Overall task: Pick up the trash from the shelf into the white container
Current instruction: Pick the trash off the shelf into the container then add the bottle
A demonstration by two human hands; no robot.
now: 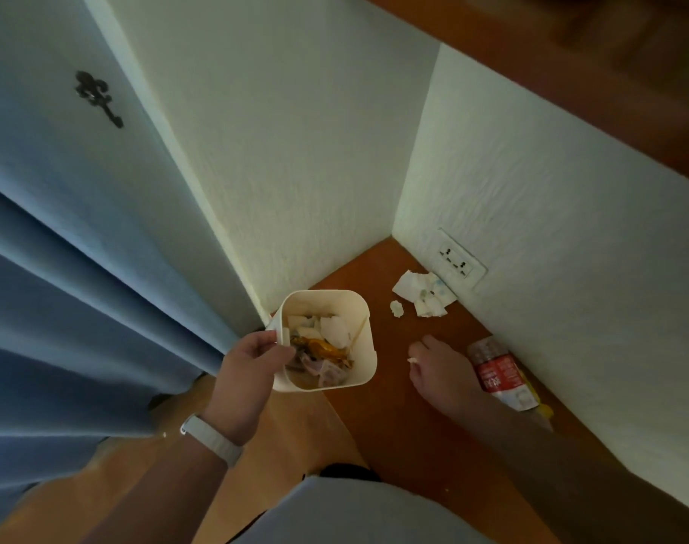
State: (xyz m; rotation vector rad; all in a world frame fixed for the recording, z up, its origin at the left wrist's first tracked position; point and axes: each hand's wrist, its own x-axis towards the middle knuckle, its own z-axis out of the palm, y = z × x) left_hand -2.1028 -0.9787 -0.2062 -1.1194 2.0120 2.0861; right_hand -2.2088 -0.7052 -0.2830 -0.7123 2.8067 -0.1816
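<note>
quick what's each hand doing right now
Left hand: closed on the rim of the white plastic container.
Right hand: closed, pinching a small white paper scrap.

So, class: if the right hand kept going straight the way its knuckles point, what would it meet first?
Probably the small crumpled white paper ball, just beyond the right hand on the brown wooden shelf; depth is uncertain.

Container (327,339) at shelf's (378,402) left edge; tissues (423,294) in back corner under outlet (458,261); bottle (499,373) right, by wall.

white container (364,339), blue curtain (60,308)
</note>
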